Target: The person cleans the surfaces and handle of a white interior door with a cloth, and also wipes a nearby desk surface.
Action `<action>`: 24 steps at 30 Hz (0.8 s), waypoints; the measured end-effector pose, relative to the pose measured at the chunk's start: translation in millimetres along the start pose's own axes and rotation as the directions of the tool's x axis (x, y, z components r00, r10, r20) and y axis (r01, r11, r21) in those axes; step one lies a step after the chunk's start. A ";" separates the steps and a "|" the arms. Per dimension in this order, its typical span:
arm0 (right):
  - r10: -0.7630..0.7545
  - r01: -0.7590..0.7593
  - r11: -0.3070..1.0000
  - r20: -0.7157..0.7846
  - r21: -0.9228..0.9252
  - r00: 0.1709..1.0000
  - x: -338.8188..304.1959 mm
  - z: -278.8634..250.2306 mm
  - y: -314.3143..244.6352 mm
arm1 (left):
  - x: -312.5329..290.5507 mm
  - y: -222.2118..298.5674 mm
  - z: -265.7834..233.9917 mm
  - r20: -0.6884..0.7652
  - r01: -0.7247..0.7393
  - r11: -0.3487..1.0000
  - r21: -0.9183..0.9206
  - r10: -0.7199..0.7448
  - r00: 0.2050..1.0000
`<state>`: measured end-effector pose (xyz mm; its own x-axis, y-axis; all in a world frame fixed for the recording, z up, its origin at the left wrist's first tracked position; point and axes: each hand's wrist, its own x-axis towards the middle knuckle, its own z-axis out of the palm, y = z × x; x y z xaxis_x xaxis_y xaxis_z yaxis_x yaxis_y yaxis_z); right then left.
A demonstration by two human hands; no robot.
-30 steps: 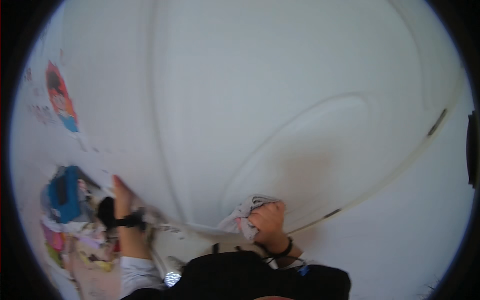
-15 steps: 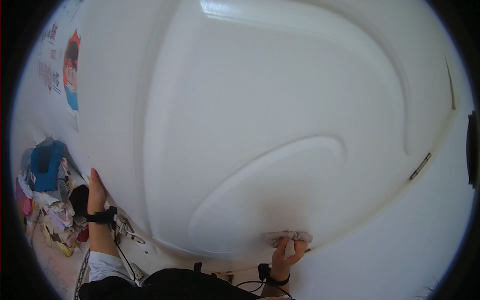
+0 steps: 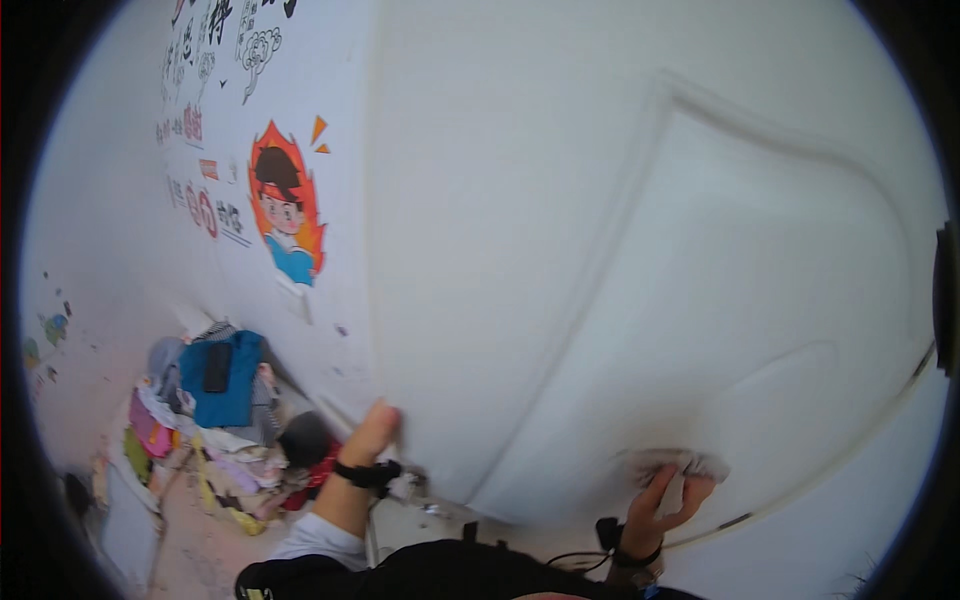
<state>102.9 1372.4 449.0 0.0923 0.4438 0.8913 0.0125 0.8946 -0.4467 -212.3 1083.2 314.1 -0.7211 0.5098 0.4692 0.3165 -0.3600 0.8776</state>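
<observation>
A large white moulded door [image 3: 790, 260] with raised curved ridges takes up most of the view in front of me. My right hand [image 3: 662, 505] is closed on a crumpled pale grey cloth [image 3: 705, 466] pressed flat to the lower part of the panel. The cloth's outline is slightly smeared, and a shadowy reflection shows above it. At the door's left edge, my left hand [image 3: 378, 428] holds on with the thumb side showing; its other fingers are hidden. A metal door handle [image 3: 428, 508] lies just below that hand.
A pile of clothes and fabric [image 3: 225, 380], with a dark phone-shaped object [image 3: 216, 368] on it, lies at lower left. Behind it is a white wall [image 3: 120, 200]. A cartoon figure sticker [image 3: 285, 210] and lettering cover the surface left of the door. Dark wrist straps with cables are on my arms.
My view has swung left, so more wall, sticker and clothes pile show. The right hand still presses the cloth to the door, and the left stays at its edge.
</observation>
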 end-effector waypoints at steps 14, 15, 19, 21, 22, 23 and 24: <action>-0.171 0.227 0.952 0.260 -0.203 0.950 -19.7 105.5 -145.1 | 23.5 50.3 14.7 0.131 0.053 0.998 0.022 -0.056 0.990; -0.187 0.244 0.948 0.261 -0.206 0.947 -18.8 105.8 -149.9 | 25.9 47.8 11.4 0.191 0.081 0.996 0.029 -0.085 0.978; -0.326 0.336 0.942 0.216 -0.013 0.920 -23.1 128.9 -169.8 | 26.5 40.0 2.2 0.277 0.100 0.994 0.039 -0.107 0.955; -0.317 0.334 0.942 0.262 -0.022 0.912 -40.7 138.7 -178.1 | 29.0 39.0 5.9 0.293 0.100 0.995 -0.001 -0.096 0.951; -0.347 0.361 0.932 0.258 -0.010 0.902 -47.4 144.9 -181.4 | 28.8 40.1 6.2 0.305 0.112 0.993 -0.030 -0.098 0.947; -0.333 0.368 0.927 0.289 -0.073 0.897 -53.5 146.3 -179.1 | 29.2 40.2 9.4 0.305 0.095 0.994 -0.062 -0.071 0.950; -0.324 0.383 0.913 0.318 -0.142 0.891 -56.1 145.0 -176.7 | 29.6 44.6 10.0 0.338 0.086 0.995 -0.041 -0.067 0.939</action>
<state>-48.8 1197.0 489.0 -0.2384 0.1220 0.9635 0.1883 0.9791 -0.0773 -213.4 1090.1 368.1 -0.4903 0.7666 0.4147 0.2281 -0.3463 0.9100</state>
